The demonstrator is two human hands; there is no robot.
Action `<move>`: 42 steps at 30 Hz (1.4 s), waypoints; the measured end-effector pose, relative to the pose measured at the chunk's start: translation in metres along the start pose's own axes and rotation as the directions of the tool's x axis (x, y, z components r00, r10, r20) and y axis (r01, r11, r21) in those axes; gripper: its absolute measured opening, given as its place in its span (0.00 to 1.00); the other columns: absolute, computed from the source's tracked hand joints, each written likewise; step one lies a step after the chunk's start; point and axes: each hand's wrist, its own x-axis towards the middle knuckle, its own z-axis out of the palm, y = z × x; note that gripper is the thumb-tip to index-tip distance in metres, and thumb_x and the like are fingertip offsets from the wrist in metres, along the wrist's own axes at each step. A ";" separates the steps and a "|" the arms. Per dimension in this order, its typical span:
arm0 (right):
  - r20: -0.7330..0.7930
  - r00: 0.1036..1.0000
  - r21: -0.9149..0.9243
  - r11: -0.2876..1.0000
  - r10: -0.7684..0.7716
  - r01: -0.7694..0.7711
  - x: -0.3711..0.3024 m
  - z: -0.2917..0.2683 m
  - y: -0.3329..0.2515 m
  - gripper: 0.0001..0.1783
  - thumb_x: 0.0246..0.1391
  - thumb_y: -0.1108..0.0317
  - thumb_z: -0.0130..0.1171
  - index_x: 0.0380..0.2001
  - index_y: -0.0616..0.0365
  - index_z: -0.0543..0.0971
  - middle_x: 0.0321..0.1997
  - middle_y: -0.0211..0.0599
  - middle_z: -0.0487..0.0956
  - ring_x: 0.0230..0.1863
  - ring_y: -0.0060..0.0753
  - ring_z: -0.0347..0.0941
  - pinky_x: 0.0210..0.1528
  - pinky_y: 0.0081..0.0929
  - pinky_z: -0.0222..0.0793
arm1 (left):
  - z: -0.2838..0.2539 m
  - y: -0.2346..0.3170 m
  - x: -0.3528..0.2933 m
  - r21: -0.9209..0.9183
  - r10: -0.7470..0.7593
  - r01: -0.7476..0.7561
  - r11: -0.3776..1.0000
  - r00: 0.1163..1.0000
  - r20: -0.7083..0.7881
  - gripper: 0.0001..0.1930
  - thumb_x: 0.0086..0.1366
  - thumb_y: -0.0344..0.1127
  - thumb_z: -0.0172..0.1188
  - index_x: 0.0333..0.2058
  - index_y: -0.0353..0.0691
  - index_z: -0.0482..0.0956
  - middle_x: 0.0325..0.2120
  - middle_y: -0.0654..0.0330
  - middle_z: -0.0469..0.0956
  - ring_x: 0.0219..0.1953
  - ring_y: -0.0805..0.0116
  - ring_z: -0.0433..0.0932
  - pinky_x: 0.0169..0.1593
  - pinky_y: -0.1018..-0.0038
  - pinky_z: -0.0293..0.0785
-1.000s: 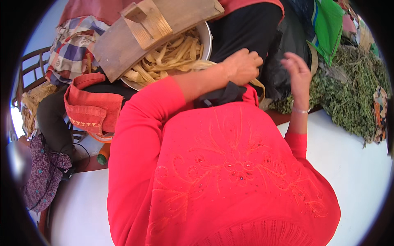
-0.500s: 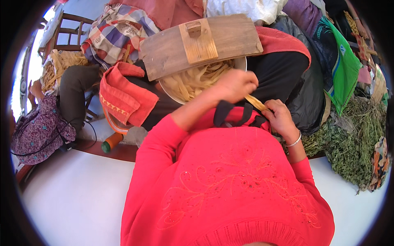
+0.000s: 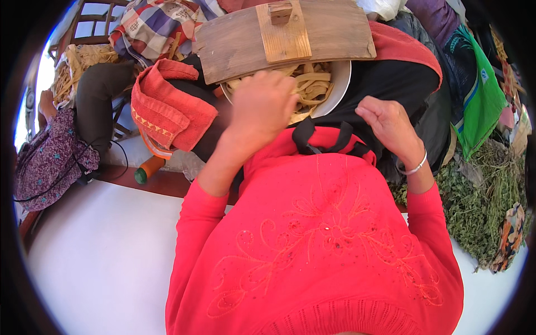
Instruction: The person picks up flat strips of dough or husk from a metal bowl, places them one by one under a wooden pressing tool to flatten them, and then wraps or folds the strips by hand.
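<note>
The left hand [image 3: 263,103] is held, palm down and blurred, over the near edge of a white basin [image 3: 345,84]. Whether its fingers are closed on a strip cannot be told, since their tips are hidden by the back of the hand. Tan dried strips [image 3: 315,84] are heaped inside the basin and are seen most clearly to the right of that hand.

The right hand [image 3: 391,125] is raised above the black-trousered lap [image 3: 373,92], well apart from the left, with its fingers curled in toward the thumb; whether anything thin is pinched there cannot be made out. A pale bracelet [image 3: 414,166] is worn on its wrist.

The far part of the basin is covered by a wooden board [image 3: 340,36], to which a lighter wooden piece [image 3: 286,39] is fitted crosswise. A folded red towel [image 3: 173,114] is draped to the left of the basin, and another red cloth [image 3: 405,53] is laid over the thigh at right. Black straps [image 3: 303,134] are seen at the waist of the embroidered red sweater [image 3: 329,240]. At far right, dried leafy stems [image 3: 472,195] are piled below a green bag [image 3: 481,92].
</note>
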 end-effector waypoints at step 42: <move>-0.298 0.895 -0.238 0.934 -0.332 0.268 0.067 0.010 -0.001 0.05 0.49 0.66 0.61 0.28 0.53 0.76 0.29 0.36 0.77 0.30 0.44 0.72 0.35 0.33 0.69 | 0.042 0.012 0.049 -0.803 -0.091 0.465 0.374 0.880 0.467 0.12 0.70 0.37 0.47 0.30 0.38 0.71 0.17 0.69 0.65 0.16 0.82 0.62 0.19 0.81 0.59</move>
